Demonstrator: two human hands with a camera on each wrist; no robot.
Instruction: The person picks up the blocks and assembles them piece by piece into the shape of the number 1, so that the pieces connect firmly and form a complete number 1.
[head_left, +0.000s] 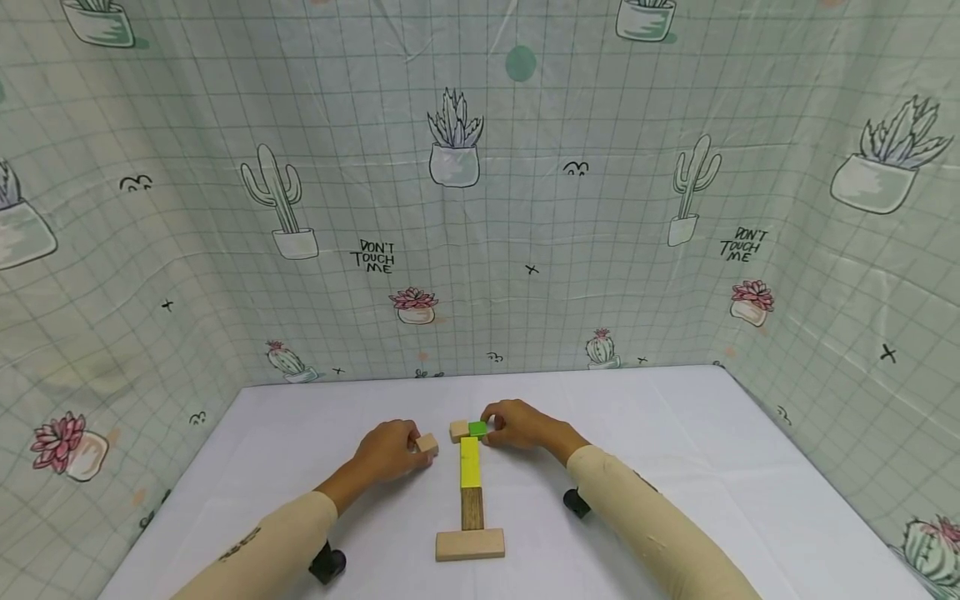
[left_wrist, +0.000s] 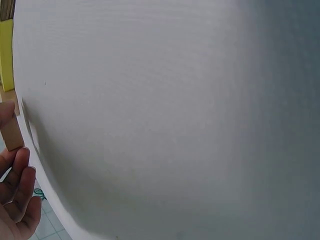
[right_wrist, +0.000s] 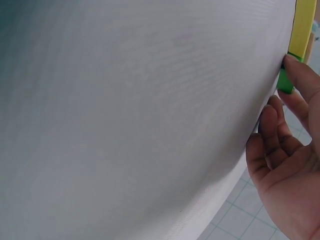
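My left hand pinches a plain wooden cube between thumb and fingers, a short way left of the layout. In the left wrist view that wooden block sits between thumb and fingertips. My right hand holds a green block by thumb and forefinger; the right wrist view shows the green block against the yellow block's end. Another plain wooden cube lies left of the green one. Below them, a yellow block, a dark brown block and a crosswise pale block form a line.
A white-covered table carries the blocks. Behind it and at both sides hangs a cactus-print curtain. Dark wrist-worn devices show under the left sleeve and right sleeve.
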